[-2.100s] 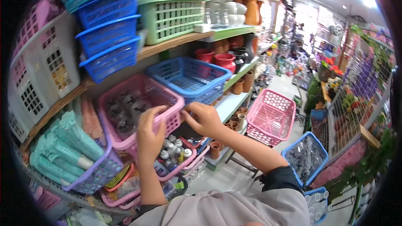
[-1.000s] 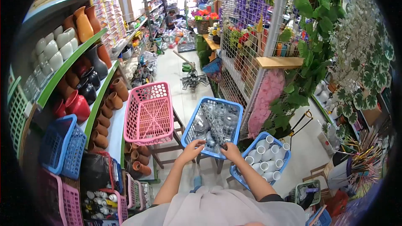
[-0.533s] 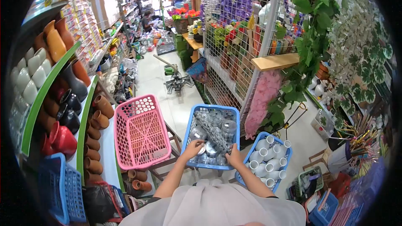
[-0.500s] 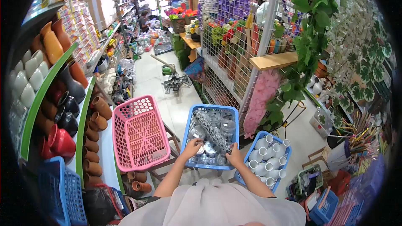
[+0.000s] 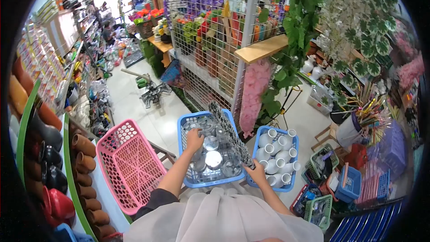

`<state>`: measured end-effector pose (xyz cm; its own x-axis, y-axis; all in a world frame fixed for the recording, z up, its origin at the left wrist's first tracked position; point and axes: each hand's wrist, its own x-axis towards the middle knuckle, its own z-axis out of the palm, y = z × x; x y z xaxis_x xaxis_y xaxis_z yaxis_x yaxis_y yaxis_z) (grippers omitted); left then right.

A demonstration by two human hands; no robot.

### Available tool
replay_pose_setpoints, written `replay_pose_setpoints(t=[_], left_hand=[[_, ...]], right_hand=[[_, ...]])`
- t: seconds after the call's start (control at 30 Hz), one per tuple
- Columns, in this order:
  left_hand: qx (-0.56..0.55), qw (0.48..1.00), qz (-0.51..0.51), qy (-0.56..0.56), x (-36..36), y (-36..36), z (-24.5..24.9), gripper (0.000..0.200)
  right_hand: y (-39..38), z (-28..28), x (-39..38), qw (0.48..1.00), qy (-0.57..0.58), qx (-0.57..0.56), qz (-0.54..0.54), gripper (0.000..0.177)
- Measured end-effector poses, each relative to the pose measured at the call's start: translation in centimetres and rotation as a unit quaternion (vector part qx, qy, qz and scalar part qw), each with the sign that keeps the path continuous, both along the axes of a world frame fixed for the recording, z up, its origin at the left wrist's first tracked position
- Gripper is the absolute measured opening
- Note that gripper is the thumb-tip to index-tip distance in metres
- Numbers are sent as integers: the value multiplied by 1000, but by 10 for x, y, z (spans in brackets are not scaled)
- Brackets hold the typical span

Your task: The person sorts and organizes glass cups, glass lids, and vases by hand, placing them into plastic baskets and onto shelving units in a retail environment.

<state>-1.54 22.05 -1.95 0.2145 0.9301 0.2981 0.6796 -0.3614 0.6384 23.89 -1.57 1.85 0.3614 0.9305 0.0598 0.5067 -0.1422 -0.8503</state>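
Note:
A blue basket (image 5: 207, 183) with several clear glass jars (image 5: 213, 159) stands in front of me. My left hand (image 5: 194, 140) reaches over its left part, fingers curled at the jars; what they hold, if anything, I cannot make out. My right hand (image 5: 255, 170) grips the lower end of a long grey-black fluffy duster (image 5: 230, 136), which slants up to the left over the basket's right side. Right of it, a second blue basket (image 5: 274, 188) holds several white vases (image 5: 280, 154).
An empty pink basket (image 5: 134, 161) stands at the left, beside shelves of brown pots (image 5: 83, 145). A wire-mesh rack (image 5: 201, 45) with flowers rises ahead. At the right are a bucket of sticks (image 5: 349, 132) and small baskets. A person (image 5: 107, 33) is far down the aisle.
The view has turned right. My right hand has lifted the duster off the jars toward the basket's right side. My left hand has moved farther into the basket.

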Motion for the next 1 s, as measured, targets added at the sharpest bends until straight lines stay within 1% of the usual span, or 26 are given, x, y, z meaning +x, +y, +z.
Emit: replay_pose_setpoints(t=[0.03,0.07,0.1,0.13,0.17,0.2,0.23,0.27,0.3,0.33,0.37,0.4,0.43,0.5,0.63,0.7,0.8,0.87,0.93,0.97,1.0], left_hand=[[-4,1000,-7,9,4,9,-6,35],[-7,1000,-14,19,8,19,-11,38],[-88,995,-15,40,13,29,-12,48],[-86,995,-26,37,19,34,-14,48],[-69,995,12,76,26,36,-17,53],[-51,991,49,115,32,39,-16,57],[-97,985,31,137,34,46,-13,72],[-98,986,18,136,40,50,-13,72],[-109,980,36,162,45,53,-13,78],[-120,973,54,189,48,56,-13,84],[-140,962,44,231,50,62,-12,97],[-142,962,35,232,52,64,-9,97],[-169,953,45,247,53,66,-7,99],[-199,941,67,265,54,68,-3,107],[-199,943,87,253,49,64,-3,111],[-188,952,88,226,44,65,-4,116],[-158,960,97,211,42,64,-9,116],[-157,961,103,202,37,62,-16,113],[-121,981,73,137,31,54,-20,109],[-86,988,69,112,29,51,-22,107],[-78,991,65,91,27,44,-13,107]], right_hand=[[-5,-2,0,999,8,43,-3,35],[-11,-2,3,999,3,44,-13,35],[-17,2,5,1000,20,-3,-14,41],[-21,6,7,998,38,-49,-16,48],[-27,10,8,998,20,-58,-23,44],[-30,7,11,998,17,-57,-35,44],[-35,2,15,997,6,-68,-45,42],[-40,-3,17,995,-5,-80,-55,41],[-44,-1,18,995,30,-75,-56,41],[-48,0,18,994,30,-78,-66,41],[-52,1,17,997,2,-40,-70,38],[-56,6,14,997,-25,-3,-72,36],[-61,11,11,996,-26,-7,-79,36],[-65,21,8,996,18,-8,-85,44],[-69,16,14,996,26,-17,-87,45],[-68,16,17,993,24,-49,-102,43],[-60,12,19,992,57,-42,-105,41],[-53,20,17,995,44,-31,-89,39],[-46,23,15,994,41,-30,-94,38],[-41,23,14,995,43,-32,-84,38],[-38,21,14,996,44,-19,-80,38]])
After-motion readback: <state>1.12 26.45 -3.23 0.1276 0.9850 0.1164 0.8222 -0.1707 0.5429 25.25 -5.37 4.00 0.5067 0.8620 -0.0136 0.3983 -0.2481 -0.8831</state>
